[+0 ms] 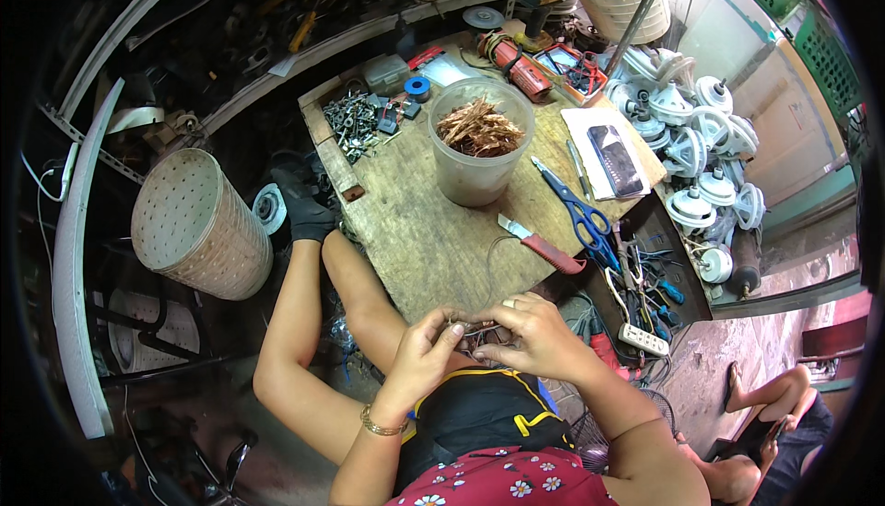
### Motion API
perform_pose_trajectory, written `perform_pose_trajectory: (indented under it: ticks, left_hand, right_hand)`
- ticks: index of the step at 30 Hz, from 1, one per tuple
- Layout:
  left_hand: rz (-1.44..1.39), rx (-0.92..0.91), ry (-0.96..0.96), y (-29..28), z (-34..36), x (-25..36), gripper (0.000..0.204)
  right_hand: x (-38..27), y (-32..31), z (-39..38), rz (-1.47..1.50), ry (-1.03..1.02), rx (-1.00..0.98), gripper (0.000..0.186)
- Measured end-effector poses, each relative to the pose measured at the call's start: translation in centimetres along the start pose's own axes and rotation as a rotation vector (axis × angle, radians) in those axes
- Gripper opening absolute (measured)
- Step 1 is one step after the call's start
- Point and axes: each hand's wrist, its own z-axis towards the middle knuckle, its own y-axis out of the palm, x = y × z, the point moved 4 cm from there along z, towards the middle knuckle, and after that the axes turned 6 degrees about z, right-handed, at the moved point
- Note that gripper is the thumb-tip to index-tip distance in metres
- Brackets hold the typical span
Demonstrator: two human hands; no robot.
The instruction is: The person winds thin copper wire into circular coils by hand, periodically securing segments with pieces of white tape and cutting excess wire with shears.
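Observation:
My left hand (429, 349) and my right hand (535, 335) meet over my lap, at the near edge of the wooden table (415, 257). Between them is a small tangle of thin copper-coloured wire (474, 328), pinched by the fingers of both hands and partly hidden. A thin loose strand curves up over the table edge. Beyond the hands lies a knife (544, 246) with a red handle and a short pale blade. Further back stands a translucent plastic tub (475, 174) heaped with copper wire pieces (479, 128).
Blue-handled scissors (576, 206) and a phone (616, 160) on paper lie right of the tub. Screws (350, 126) fill the back left corner. White pulley-like parts (696, 147) pile at right, above a tool tray (678, 271). A perforated basket (207, 225) stands left. Another person sits lower right.

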Motion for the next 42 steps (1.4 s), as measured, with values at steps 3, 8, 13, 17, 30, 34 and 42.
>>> perform_pose_trajectory:
  ticks: [3, 8, 13, 17, 30, 34, 42]
  left_hand:
    - [-0.047, 0.020, 0.066, 0.3, -0.2, 0.3, 0.025]
    - [0.162, 0.015, 0.188, 0.1, 0.0, -0.4, 0.023]
    - [0.056, 0.129, 0.100, -0.3, 0.5, -2.2, 0.017]
    - [0.127, 0.170, 0.134, -0.8, 0.5, -1.9, 0.016]
    - [-0.259, 0.141, 0.132, 1.9, 0.2, -0.6, 0.007]
    - [-0.225, 0.181, 0.130, 1.8, 0.3, -1.0, 0.006]
    - [0.351, 0.217, 0.223, 1.1, -0.1, 0.2, 0.011]
  right_hand:
    - [0.5, -0.5, -0.1, 0.116, 0.017, 0.033, 0.022]
    - [1.1, -1.2, -0.3, -0.014, -0.057, 0.038, 0.019]
    - [0.3, -2.2, -0.2, 0.048, -0.015, 0.080, 0.015]
    - [1.5, -2.2, -0.5, -0.015, -0.004, 0.097, 0.015]
    - [1.7, -0.6, -0.6, 0.231, 0.207, 0.125, 0.013]
    - [1.9, -0.2, -0.6, 0.306, 0.126, 0.043, 0.013]
    - [2.3, 0.7, -0.7, 0.274, 0.154, 0.051, 0.012]
